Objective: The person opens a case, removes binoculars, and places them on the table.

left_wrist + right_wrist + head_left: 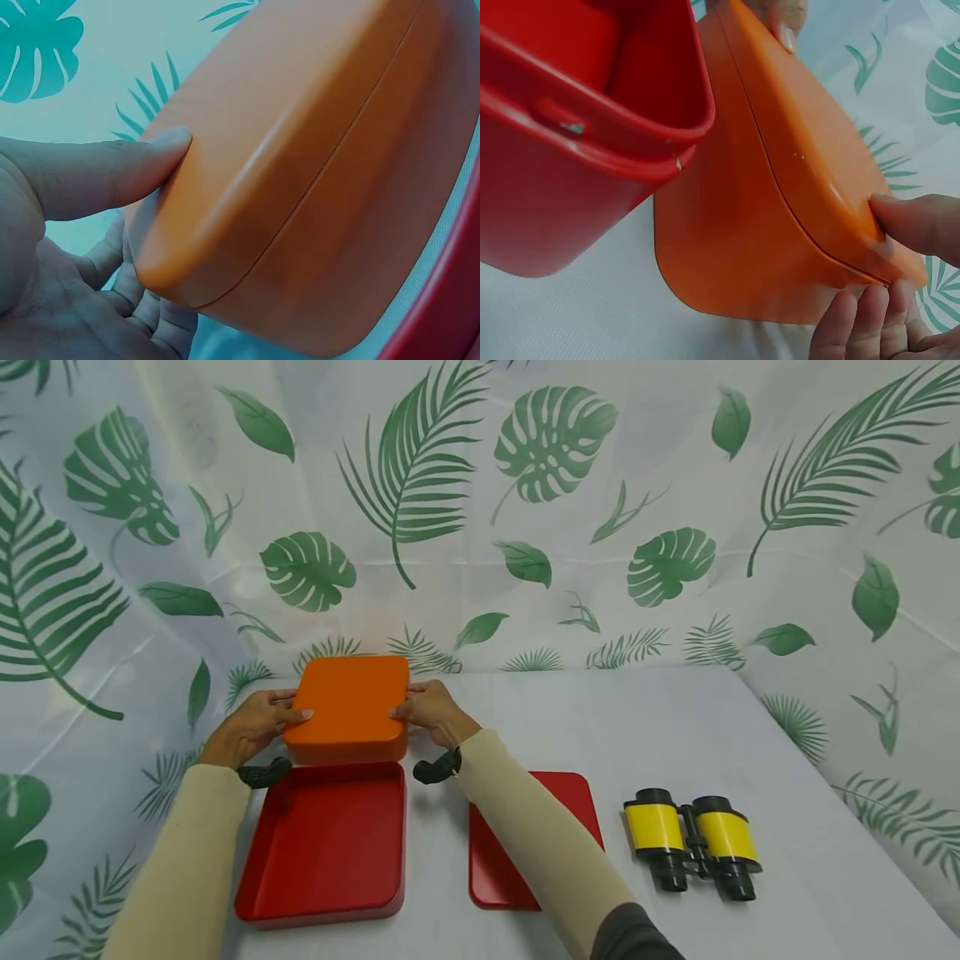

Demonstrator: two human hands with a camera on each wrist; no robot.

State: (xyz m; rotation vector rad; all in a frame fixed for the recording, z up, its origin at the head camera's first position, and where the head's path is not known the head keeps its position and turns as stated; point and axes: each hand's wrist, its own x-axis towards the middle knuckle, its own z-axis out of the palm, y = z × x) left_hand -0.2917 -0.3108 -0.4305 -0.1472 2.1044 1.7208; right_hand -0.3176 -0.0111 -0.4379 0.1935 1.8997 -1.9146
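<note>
Orange box (348,703) gripped by left hand (258,720) and right hand (438,710); right sleeve (543,839) partly hides red lid (495,878).

Forward and down, the surface (675,718) is watched from the head; and close in, the orange box (348,710) is caught from each wrist, shared by all three!

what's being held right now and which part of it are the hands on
The orange box, by its opposite sides: the left hand grips its left side, the right hand its right, thumbs on top.
</note>
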